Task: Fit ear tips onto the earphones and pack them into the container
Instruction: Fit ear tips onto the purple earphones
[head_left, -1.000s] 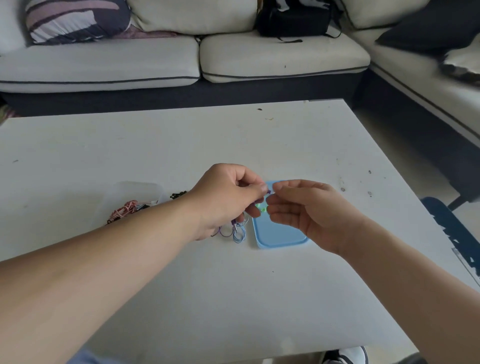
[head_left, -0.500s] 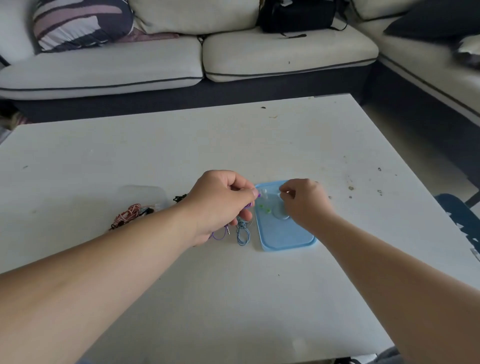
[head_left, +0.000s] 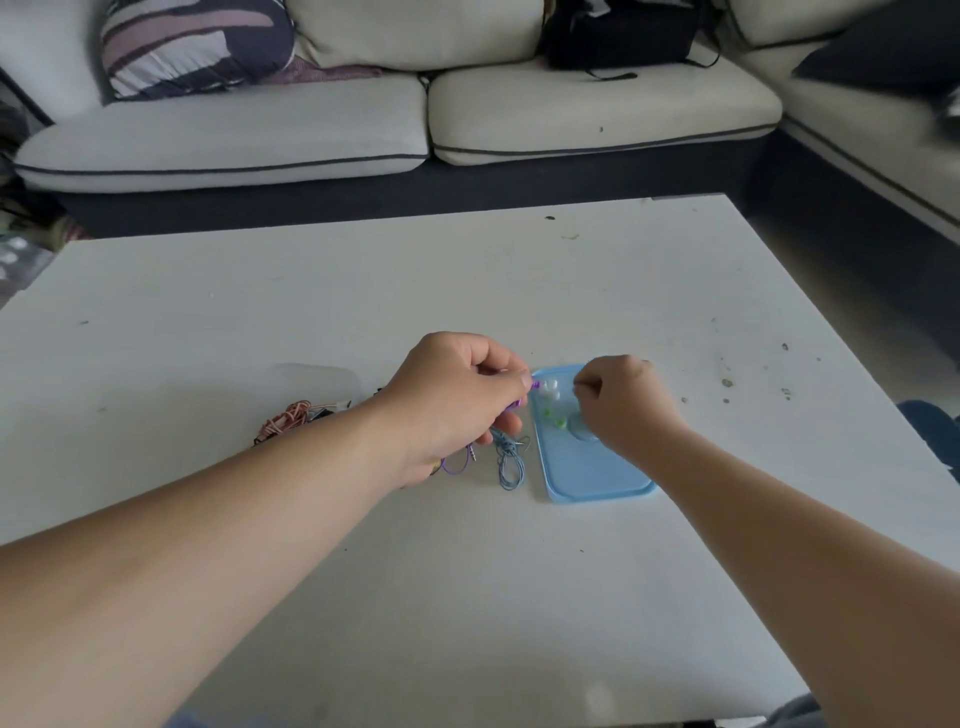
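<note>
My left hand (head_left: 457, 395) pinches a purple earphone (head_left: 535, 385) at its fingertips, its purple cable (head_left: 460, 462) looping down to the table. My right hand (head_left: 626, 400) hovers over the far end of a blue lid (head_left: 597, 478), fingers curled in a pinch; what it holds is too small to tell. White ear tips (head_left: 549, 387) and green ear tips (head_left: 555, 418) lie on the lid. A blue earphone cable (head_left: 509, 460) lies coiled just left of the lid. A clear container (head_left: 317, 379) with pink earphones (head_left: 288, 421) sits further left.
The white table (head_left: 467, 597) carries a few dark specks at the right. A cream sofa (head_left: 415, 119) with a striped cushion (head_left: 192, 41) and a black bag (head_left: 618, 31) stands behind the table. A blue object (head_left: 930, 431) sits off the table's right edge.
My right hand moved from beside my left hand out over the blue lid and curled into a pinch there. My left hand stayed put, still pinching the purple earphone.
</note>
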